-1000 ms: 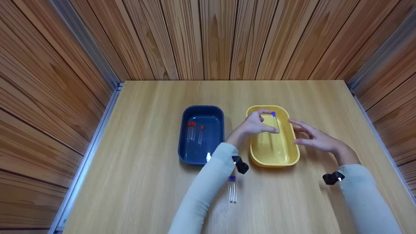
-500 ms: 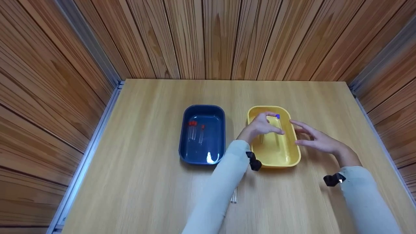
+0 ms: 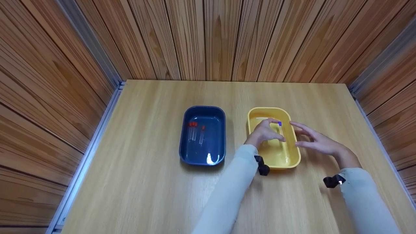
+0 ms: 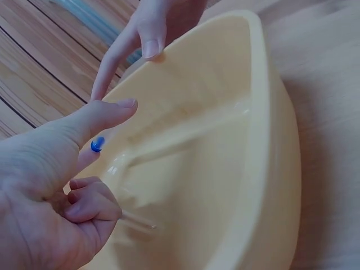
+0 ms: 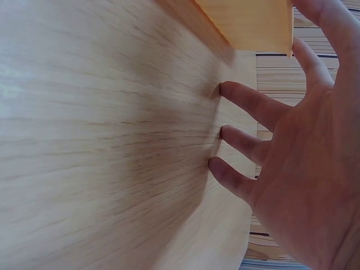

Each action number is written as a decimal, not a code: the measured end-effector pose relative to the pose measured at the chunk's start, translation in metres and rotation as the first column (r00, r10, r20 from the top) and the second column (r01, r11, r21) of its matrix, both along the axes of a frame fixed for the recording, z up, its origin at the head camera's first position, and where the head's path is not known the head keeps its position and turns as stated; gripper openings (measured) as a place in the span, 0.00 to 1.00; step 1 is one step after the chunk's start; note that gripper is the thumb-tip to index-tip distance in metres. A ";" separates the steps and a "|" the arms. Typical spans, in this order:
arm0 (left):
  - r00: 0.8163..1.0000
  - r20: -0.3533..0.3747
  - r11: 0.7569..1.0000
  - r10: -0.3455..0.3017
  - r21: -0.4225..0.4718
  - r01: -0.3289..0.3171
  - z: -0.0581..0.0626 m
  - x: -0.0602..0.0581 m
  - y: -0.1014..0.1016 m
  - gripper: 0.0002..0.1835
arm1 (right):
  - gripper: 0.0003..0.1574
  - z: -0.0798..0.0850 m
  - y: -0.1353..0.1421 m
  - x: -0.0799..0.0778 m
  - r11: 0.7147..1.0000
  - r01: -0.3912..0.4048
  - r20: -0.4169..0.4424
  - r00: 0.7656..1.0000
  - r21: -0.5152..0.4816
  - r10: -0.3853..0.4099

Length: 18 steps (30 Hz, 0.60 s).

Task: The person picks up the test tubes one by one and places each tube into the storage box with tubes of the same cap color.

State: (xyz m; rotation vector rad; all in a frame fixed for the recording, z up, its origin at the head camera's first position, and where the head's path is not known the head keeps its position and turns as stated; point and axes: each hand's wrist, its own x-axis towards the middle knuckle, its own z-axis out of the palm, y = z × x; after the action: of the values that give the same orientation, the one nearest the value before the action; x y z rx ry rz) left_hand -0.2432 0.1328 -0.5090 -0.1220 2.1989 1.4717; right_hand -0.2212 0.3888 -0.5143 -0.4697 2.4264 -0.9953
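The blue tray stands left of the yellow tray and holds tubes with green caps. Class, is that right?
Not quite: the caps are red, not green, as the head view shows. The rest stands: the blue tray holds capped tubes and is left of the yellow tray.

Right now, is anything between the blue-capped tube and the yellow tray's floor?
Nothing visible blocks the blue-capped tube in the left hand. The right hand touches the rim of the yellow tray, off to the side. The left hand hides part of the tray.
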 end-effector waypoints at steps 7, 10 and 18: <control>0.988 -0.106 0.982 -0.109 -0.167 0.091 -0.014 -0.005 0.008 0.46 | 0.56 0.000 0.000 -0.001 1.000 -0.003 0.004 1.000 -0.011 0.003; 0.977 -0.143 0.964 -0.160 -0.234 0.124 -0.021 -0.006 0.008 0.46 | 0.55 0.000 -0.001 -0.002 1.000 -0.006 0.005 1.000 -0.027 0.006; 0.977 -0.130 0.943 -0.169 -0.311 0.122 -0.047 -0.020 0.019 0.48 | 0.55 0.001 -0.001 -0.001 0.999 0.002 0.011 1.000 -0.038 -0.002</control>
State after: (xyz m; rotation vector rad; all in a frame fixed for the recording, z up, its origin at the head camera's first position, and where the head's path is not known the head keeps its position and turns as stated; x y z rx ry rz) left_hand -0.2635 0.1514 -0.5564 0.0566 2.4890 1.0902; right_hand -0.2226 0.3876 -0.5135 -0.4736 2.4022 -1.0434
